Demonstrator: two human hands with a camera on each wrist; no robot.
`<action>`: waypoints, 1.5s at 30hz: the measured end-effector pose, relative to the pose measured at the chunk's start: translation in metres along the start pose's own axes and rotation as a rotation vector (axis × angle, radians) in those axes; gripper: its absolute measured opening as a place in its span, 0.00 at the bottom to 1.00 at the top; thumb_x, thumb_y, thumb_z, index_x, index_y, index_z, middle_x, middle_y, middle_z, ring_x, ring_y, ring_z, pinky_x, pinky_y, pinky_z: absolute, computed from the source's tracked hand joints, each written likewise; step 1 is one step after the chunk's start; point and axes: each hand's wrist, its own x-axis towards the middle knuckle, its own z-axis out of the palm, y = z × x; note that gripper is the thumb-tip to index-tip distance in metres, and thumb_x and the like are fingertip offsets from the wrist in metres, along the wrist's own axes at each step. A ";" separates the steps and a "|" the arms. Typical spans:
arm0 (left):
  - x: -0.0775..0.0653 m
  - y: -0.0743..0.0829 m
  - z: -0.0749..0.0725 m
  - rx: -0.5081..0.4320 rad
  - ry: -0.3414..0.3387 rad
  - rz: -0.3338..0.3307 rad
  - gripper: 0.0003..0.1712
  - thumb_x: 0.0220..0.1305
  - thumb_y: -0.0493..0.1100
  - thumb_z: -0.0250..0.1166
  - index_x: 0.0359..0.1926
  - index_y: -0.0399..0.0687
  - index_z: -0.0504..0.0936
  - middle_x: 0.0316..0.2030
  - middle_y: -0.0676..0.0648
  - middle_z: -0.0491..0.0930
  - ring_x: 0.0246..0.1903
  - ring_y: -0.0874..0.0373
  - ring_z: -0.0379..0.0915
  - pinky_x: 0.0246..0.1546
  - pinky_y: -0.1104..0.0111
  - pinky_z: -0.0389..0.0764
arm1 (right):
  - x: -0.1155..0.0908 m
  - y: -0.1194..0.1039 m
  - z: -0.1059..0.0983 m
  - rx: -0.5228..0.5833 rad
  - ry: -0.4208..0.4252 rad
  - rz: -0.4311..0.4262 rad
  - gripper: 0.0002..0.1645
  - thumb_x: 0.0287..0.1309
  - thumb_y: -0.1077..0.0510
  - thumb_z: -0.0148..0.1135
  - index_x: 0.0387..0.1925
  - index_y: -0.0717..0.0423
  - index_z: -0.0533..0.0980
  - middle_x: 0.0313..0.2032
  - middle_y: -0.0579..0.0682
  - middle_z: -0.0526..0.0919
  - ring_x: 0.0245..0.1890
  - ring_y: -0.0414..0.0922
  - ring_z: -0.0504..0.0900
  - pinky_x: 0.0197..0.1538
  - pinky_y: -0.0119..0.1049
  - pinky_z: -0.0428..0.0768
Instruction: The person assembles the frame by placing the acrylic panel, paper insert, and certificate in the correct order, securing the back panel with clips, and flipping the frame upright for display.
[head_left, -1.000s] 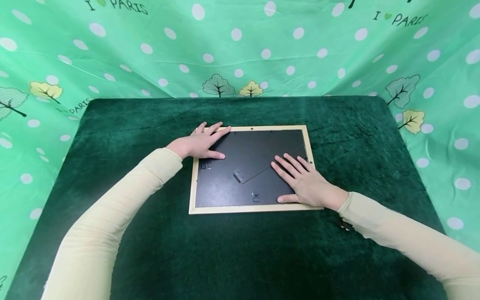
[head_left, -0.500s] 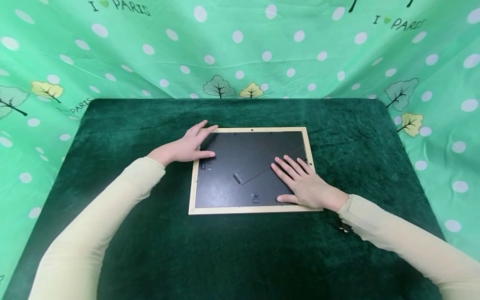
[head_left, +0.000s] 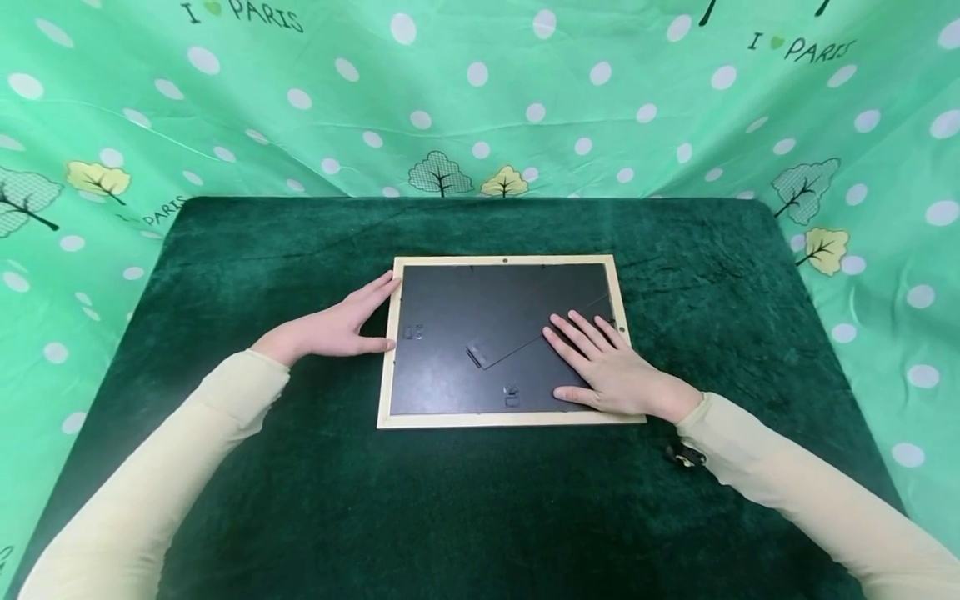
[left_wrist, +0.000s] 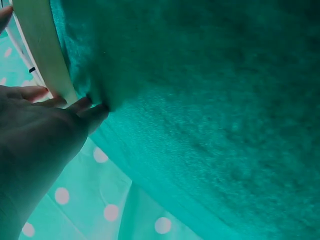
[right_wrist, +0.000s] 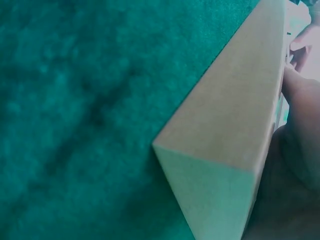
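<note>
A picture frame (head_left: 498,304) is laid back side up on the counter (head_left: 480,500), which is covered in dark green cloth (head_left: 712,275). The frame's left border (head_left: 388,367) is touched by the extended, released fingers of the left hand (head_left: 337,325), its thumb held apart. The right part of the frame's black backing (head_left: 435,375) is covered by the right hand (head_left: 611,367), its fingers spread flat and released. Behind the frame, a dotted green curtain (head_left: 510,92) is hung.
</note>
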 end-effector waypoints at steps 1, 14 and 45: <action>-0.001 -0.001 0.001 0.001 -0.008 -0.002 0.57 0.62 0.54 0.66 0.76 0.40 0.38 0.75 0.40 0.30 0.72 0.43 0.28 0.66 0.44 0.46 | 0.000 0.000 0.000 0.003 -0.002 0.002 0.50 0.66 0.30 0.44 0.76 0.52 0.41 0.76 0.53 0.36 0.73 0.53 0.31 0.69 0.55 0.31; -0.004 -0.005 0.006 -0.016 -0.019 0.023 0.66 0.53 0.57 0.72 0.76 0.42 0.36 0.75 0.42 0.28 0.73 0.46 0.25 0.66 0.44 0.42 | -0.004 0.013 0.007 0.124 0.173 -0.090 0.49 0.64 0.34 0.54 0.76 0.49 0.47 0.75 0.55 0.41 0.73 0.57 0.35 0.67 0.60 0.41; 0.006 0.007 0.010 -0.108 0.080 -0.072 0.75 0.43 0.49 0.80 0.74 0.36 0.32 0.75 0.37 0.32 0.72 0.42 0.29 0.62 0.35 0.36 | -0.012 0.037 0.007 0.602 0.197 0.173 0.58 0.65 0.47 0.60 0.75 0.38 0.26 0.68 0.59 0.11 0.69 0.51 0.14 0.61 0.66 0.57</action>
